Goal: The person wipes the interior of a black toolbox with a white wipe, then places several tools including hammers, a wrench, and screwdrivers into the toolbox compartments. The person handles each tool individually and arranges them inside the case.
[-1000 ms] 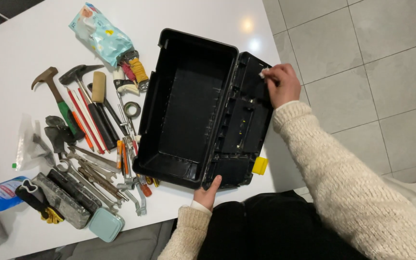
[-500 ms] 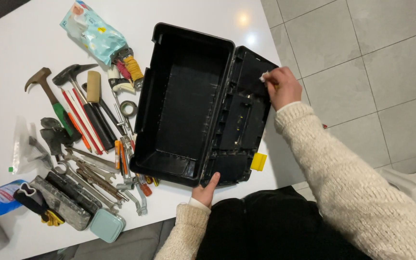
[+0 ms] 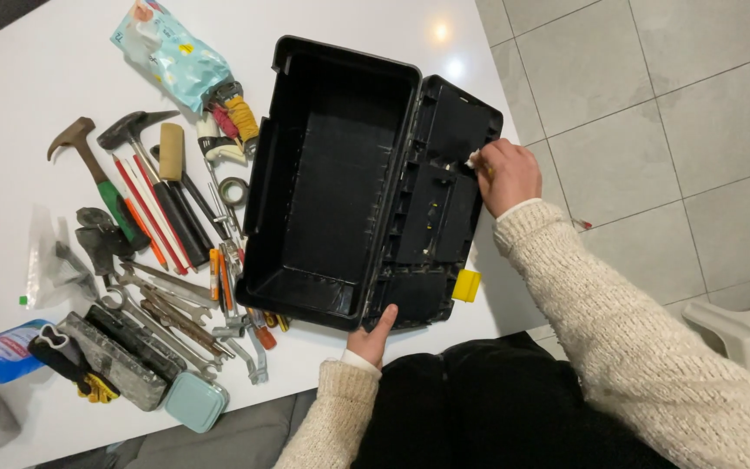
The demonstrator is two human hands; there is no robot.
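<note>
- While the right hand [image 3: 505, 174] bends at the wrist over the open lid [image 3: 444, 208] of the black toolbox [image 3: 340, 174], its fingers are curled tight, pinching a small white scrap [image 3: 474, 160], perhaps a wipe or tissue, against the lid's inner face.
- Its cream knitted sleeve [image 3: 618, 330] runs back toward the lower right.
- At the near edge, the left hand [image 3: 371, 337] steadies the toolbox, thumb pressed up onto the rim, the other fingers hidden beneath, so how far they close cannot be told.
- Lying open on the white table [image 3: 28, 69], the toolbox has its deep tray on the left, bare inside, and the ribbed lid folded out to the right with a yellow latch [image 3: 466, 285] at its near corner.
- Left of the box lie loose tools: two hammers [image 3: 101, 169], spanners [image 3: 175, 317], screwdrivers, a roll of tape [image 3: 235, 190], a pale teal tin [image 3: 195, 402] and a blue patterned packet [image 3: 171, 56].
</note>
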